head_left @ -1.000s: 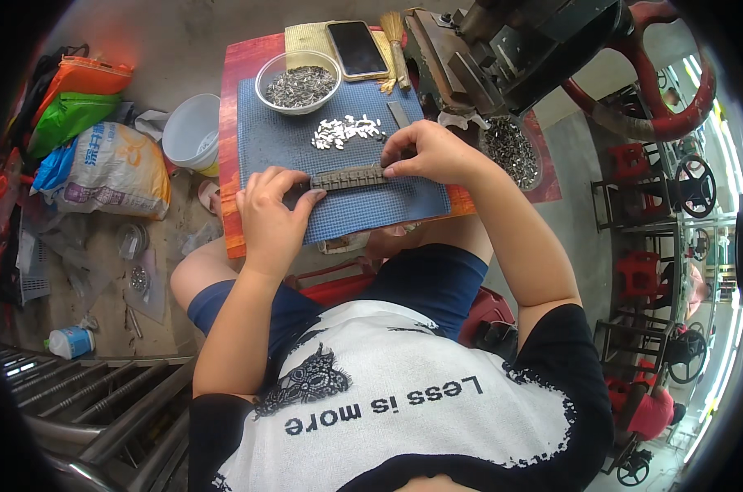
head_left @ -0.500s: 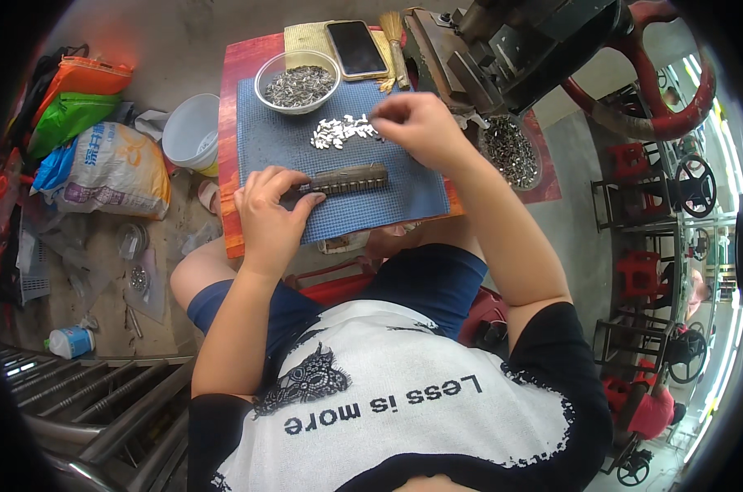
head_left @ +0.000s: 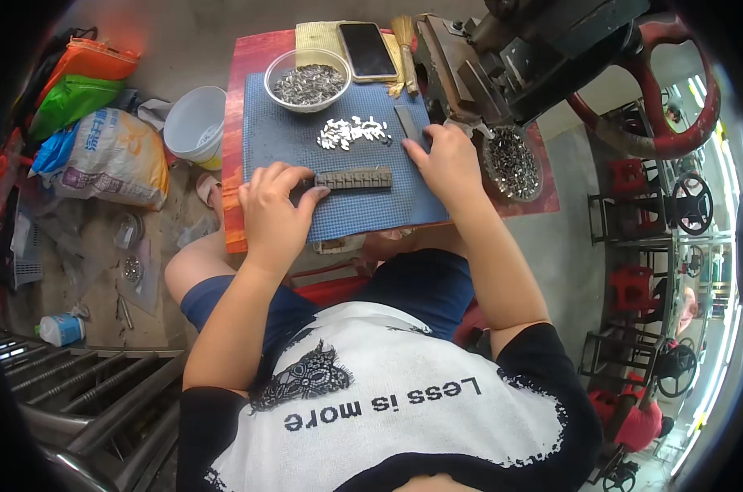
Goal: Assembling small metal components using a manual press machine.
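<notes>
My left hand (head_left: 275,201) grips the left end of a dark metal block (head_left: 357,179) with a row of slots, lying lengthwise on a blue textured mat (head_left: 277,152). To the right, my right hand (head_left: 449,164) has its thumb and fingers around the near end of a flat grey metal bar (head_left: 405,121). Beyond the block lies a loose pile of small shiny white-looking pieces (head_left: 347,134). Behind the pile stands a clear plastic bowl (head_left: 271,88) filled with small metal pieces.
A phone (head_left: 366,51) and a brush (head_left: 404,41) lie at the board's far edge. A dark machine press (head_left: 544,74) with a red handwheel (head_left: 634,135) stands at the far right. Beside my right hand is a tub of metal parts (head_left: 511,164). A white bucket (head_left: 193,123) stands left.
My right hand has moved from beside the pile toward the right and nearer to me, onto the flat bar, now visible. The slotted block has rolled slightly; its slots face up more.
</notes>
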Action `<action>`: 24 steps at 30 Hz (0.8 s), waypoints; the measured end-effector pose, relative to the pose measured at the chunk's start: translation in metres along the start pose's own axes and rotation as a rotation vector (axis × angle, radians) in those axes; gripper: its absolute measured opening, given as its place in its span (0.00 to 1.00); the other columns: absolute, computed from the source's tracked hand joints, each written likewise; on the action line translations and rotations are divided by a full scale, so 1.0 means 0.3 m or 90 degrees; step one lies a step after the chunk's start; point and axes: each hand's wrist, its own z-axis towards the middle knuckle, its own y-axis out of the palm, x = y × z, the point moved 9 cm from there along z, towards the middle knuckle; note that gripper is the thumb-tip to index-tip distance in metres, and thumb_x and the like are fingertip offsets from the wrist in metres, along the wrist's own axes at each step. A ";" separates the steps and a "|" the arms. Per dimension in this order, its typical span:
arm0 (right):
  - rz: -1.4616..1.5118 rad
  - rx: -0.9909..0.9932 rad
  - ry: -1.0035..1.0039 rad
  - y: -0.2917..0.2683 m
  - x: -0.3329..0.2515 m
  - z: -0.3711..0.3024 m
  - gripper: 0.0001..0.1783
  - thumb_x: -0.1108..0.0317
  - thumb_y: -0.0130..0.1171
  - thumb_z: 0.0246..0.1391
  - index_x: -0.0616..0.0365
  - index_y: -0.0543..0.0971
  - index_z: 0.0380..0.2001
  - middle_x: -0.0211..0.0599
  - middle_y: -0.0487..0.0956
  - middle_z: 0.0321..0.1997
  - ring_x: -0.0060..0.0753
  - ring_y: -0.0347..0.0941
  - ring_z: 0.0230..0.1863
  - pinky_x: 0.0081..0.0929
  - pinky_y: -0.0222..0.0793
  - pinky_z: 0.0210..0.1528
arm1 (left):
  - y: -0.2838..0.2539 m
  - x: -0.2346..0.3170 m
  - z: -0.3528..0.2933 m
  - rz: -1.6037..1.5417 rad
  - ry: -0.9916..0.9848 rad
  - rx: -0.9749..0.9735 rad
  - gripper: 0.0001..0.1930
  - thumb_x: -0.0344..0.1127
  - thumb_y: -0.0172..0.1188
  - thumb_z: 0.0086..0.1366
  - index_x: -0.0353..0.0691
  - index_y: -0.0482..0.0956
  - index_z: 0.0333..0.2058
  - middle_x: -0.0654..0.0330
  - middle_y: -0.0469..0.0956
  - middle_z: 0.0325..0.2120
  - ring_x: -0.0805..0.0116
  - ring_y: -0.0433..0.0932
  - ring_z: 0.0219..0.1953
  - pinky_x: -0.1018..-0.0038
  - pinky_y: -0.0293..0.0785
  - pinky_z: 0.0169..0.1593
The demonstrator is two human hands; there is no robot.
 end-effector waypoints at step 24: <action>0.306 -0.228 -0.364 0.006 -0.289 -0.077 0.13 0.68 0.70 0.46 0.61 0.84 0.37 0.41 0.78 0.36 0.47 0.78 0.40 0.36 0.76 0.44 | 0.000 0.007 -0.009 -0.008 0.010 0.008 0.12 0.43 0.64 0.63 0.41 0.87 0.35 0.60 0.79 0.31 0.61 0.74 0.40 0.65 0.61 0.46</action>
